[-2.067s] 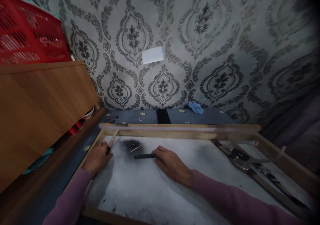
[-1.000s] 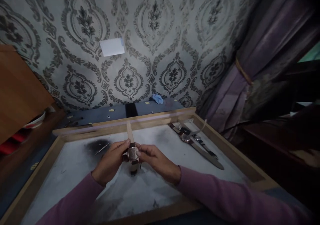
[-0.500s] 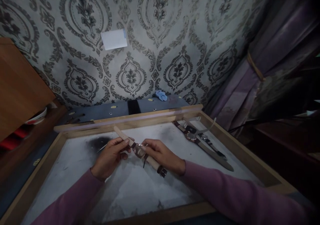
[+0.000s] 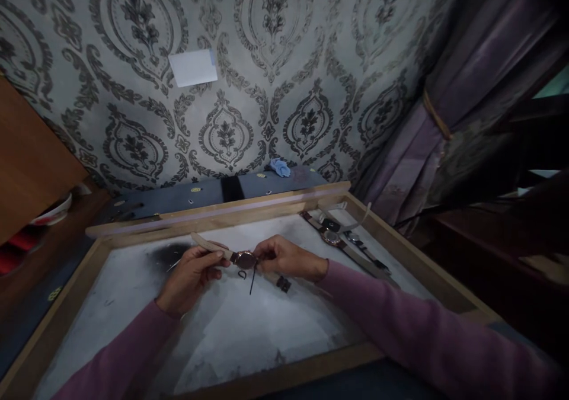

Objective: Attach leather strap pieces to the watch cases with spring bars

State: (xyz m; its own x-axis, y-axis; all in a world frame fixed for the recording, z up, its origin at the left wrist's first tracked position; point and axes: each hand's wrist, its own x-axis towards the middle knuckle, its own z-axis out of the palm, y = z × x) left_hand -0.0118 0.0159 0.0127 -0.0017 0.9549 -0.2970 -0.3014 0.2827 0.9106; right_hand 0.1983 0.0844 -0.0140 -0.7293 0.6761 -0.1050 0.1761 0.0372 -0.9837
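Note:
A wristwatch (image 4: 245, 260) with a round case and a strap with a pale underside is held between my two hands, above the white board. My left hand (image 4: 192, 274) is closed, with thumb and fingers pinching the strap (image 4: 213, 247) left of the case. At the right edge of the case, the fingertips of my right hand (image 4: 284, 256) are pinched together. A thin dark strip (image 4: 252, 281) hangs below those fingertips; its upper end is hidden. A small dark loop (image 4: 242, 275) shows just under the case. The strap's dark buckle (image 4: 283, 283) shows below my right hand.
Several other watches (image 4: 331, 237) lie at the board's right rear. A wooden frame (image 4: 213, 213) rims the white board (image 4: 231, 341). Behind it, a crumpled blue cloth (image 4: 280, 167) sits on a patterned surface. A wooden cabinet (image 4: 35, 157) stands left, a purple curtain (image 4: 413, 133) right.
The watch case has tilted in my hands. My right fingers have moved to the case's right edge, and the buckle end hangs lower behind my right hand. The view has shifted slightly.

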